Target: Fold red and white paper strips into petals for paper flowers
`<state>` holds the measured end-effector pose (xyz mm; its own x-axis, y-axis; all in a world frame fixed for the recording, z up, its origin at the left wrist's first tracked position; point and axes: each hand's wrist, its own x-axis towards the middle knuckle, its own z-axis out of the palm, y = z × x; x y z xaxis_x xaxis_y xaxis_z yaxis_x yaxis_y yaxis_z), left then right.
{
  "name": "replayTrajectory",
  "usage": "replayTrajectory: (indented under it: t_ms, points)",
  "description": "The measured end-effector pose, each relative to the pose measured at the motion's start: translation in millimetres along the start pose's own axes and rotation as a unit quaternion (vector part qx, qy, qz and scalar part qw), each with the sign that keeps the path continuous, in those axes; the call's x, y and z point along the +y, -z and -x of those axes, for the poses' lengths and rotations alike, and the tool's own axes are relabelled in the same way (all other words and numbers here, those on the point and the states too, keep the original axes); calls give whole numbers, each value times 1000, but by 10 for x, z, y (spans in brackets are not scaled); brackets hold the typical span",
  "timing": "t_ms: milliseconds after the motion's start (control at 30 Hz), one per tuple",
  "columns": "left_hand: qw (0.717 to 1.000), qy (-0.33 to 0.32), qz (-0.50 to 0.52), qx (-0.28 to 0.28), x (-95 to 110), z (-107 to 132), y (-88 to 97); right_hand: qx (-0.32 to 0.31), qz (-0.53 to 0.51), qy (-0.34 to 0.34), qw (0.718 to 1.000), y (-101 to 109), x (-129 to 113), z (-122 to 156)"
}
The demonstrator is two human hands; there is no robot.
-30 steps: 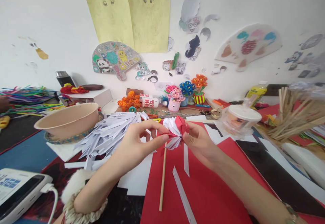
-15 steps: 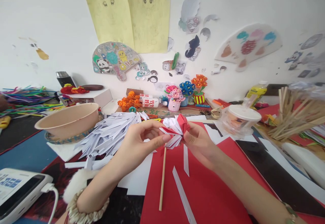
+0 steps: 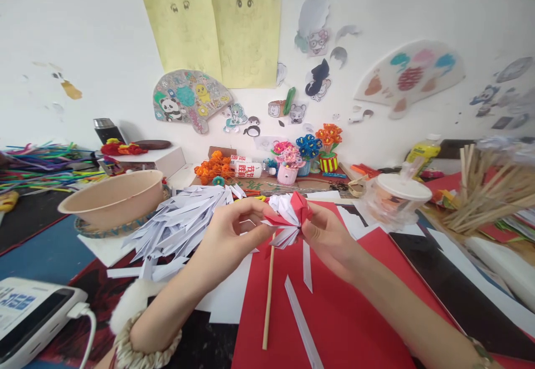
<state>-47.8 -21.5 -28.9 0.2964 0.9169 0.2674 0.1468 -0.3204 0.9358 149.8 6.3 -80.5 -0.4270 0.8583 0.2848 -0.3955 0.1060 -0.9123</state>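
Between my two hands is a folded red and white paper flower (image 3: 288, 215), its pleats fanned out, held up over the table. My left hand (image 3: 242, 227) pinches its left petals between thumb and fingers. On the other side my right hand (image 3: 330, 235) grips the red folded part, with its fingertips partly hidden behind the paper. A thin wooden stick (image 3: 268, 296) slants down below the flower; whether it is joined to it I cannot tell. Folded white paper strips (image 3: 301, 321) lie on the red paper sheet (image 3: 355, 324) underneath.
A heap of white paper strips (image 3: 184, 221) lies left of my hands, beside a beige basin (image 3: 111, 193). Flower pots (image 3: 287, 174) stand at the back. To the right are a lidded cup (image 3: 403, 190) and a bundle of wooden sticks (image 3: 480, 190). A white device (image 3: 37, 313) sits front left.
Both hands keep hold of the paper flower in nearly the same place. My left thumb has shifted slightly back off the pleats, and more of the white folds show.
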Motion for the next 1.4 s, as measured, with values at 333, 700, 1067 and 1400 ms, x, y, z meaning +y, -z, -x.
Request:
replayTrajectory:
  t_ms: [333, 700, 1067, 1400]
  points:
    - [998, -46, -52, 14, -13, 9, -32, -22, -21, -21, 999, 28, -32, -11]
    - [998, -44, 35, 2, 31, 35, -82, -55, -101, -94, 989, -14, -13, 14]
    - [986, -103, -109, 68, 15, 58, -108, -19, -109, -115, 987, -10, -30, 5]
    - [996, 50, 32, 72, -10, 60, -143, -1, -85, -99, 991, 1, 14, -4]
